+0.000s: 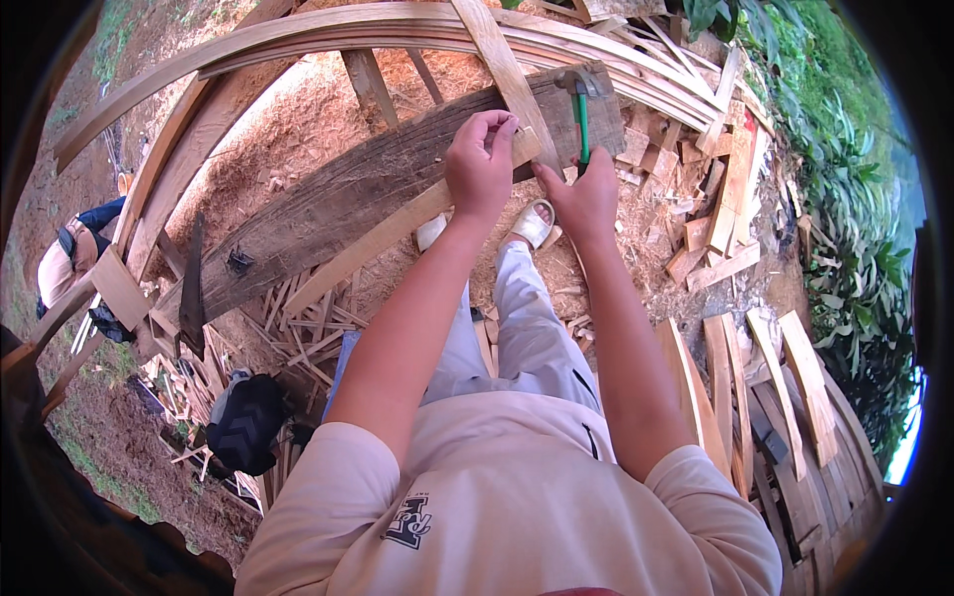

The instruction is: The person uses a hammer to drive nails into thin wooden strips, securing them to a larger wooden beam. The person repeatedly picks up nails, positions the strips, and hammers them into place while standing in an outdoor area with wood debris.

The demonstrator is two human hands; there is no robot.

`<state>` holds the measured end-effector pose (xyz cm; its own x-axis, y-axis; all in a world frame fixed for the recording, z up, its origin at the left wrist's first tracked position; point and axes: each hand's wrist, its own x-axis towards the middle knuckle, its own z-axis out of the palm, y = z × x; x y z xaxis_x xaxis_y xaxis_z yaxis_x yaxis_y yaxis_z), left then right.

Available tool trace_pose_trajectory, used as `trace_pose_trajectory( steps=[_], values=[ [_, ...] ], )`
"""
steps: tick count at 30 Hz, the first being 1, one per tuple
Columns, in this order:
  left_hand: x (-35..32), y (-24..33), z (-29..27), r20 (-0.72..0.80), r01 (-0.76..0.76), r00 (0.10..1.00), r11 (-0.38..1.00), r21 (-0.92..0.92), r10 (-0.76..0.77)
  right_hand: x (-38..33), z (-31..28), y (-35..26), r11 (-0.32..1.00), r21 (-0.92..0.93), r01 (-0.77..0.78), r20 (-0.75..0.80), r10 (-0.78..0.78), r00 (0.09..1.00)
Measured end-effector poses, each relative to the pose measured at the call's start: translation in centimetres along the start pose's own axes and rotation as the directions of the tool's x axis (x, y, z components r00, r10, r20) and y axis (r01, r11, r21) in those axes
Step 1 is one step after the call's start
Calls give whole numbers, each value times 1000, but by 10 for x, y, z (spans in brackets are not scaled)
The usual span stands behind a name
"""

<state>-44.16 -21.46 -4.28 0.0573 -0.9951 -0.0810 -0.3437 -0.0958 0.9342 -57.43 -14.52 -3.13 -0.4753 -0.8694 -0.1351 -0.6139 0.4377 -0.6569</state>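
My right hand (586, 202) is closed around the green handle of a claw hammer (582, 124), whose metal head points away from me. Thumb and fingertips of my left hand (481, 164) are pinched together, and whatever lies between them is too small to make out. Below that hand, a pale wooden strip (373, 241) runs along the near side of a dark, weathered board (318, 214). Another pale strip (507, 72) crosses the board's right part at a slant, between my two hands.
Long curved wooden strips (328, 25) arc across the far side. Offcuts (725, 214) and sawdust cover ground at the right; upright planks (785, 387) stand nearer. A black bag-like item (248, 422) sits at lower left. Another person (70, 253) is at the far left.
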Motion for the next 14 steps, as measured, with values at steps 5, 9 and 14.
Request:
trace_pose_trajectory(
  steps=[5,9,14],
  values=[
    [-16,1,4,11,-93,996,990,105,93,7,-15,-1,987,129,-98,145,79,986],
    [-18,-6,7,18,-206,979,970,130,205,9,-7,12,976,155,-150,195,119,974],
    [-19,-5,3,63,-106,993,989,106,100,8,-8,9,956,171,-239,256,191,948]
  ],
)
